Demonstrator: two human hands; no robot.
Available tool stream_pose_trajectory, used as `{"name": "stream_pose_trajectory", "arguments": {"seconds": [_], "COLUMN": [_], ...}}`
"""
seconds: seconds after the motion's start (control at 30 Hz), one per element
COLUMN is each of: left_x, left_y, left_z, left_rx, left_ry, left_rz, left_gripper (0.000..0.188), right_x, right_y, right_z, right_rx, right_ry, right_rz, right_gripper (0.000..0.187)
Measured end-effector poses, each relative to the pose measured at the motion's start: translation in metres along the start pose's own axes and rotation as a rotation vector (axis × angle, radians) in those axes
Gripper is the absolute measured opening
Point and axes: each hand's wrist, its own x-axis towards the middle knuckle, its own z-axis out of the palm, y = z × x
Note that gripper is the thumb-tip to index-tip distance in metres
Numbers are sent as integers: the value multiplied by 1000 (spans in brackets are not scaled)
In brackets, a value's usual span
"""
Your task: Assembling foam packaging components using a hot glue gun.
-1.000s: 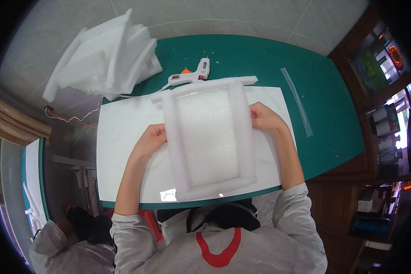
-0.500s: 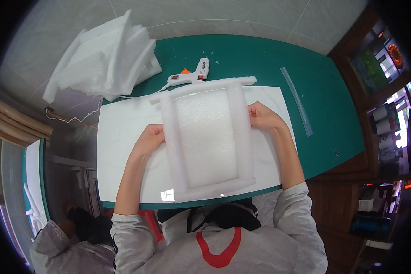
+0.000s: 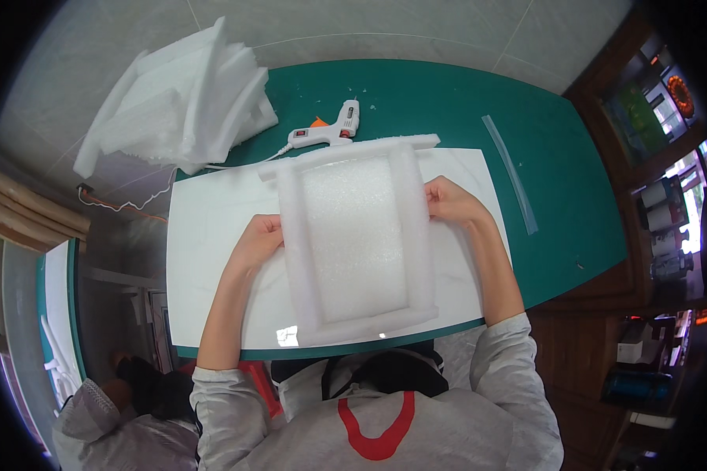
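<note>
Soft even light, bright glare on white board (image 3: 212, 235), bowed edges, black fisheye corners

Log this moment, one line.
left hand: holding foam frame, left side | right hand: holding right side | glue gun: on tabletop

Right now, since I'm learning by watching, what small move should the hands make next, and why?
Perhaps press the foam tray gently inward from both sides: the left hand and right hand sit at its opposite outer edges, while the glue gun lies unheld beyond it.
</note>
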Motion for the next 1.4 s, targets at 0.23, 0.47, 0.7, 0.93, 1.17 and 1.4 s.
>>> {"name": "stream_pose_trajectory", "arguments": {"seconds": [0.23,0.47,0.7,0.93,1.17,1.4], "left_x": [0,5,4,2,7,6], "left_y": [0,-10,-10,-7,-18,-15], "left_z": [3,1,1,3,-1,2], "left_rx": [0,35,130,102,157,143], "left_ry": [27,51,62,63,83,90], "left_rz": [13,40,57,29,49,68], "left_gripper": [16,14,14,14,12,12], "right_x": [5,9,14,10,14,14], "right_y": [9,13,21,15,19,20], "right_z": [-1,0,-3,0,-2,-2], "right_rx": [38,-31,-74,-28,-77,-64], "right_ry": [-11,-5,-6,22,-12,-12], "right_rz": [0,36,36,67,49,49], "right_gripper": [15,16,13,10,13,13]}}
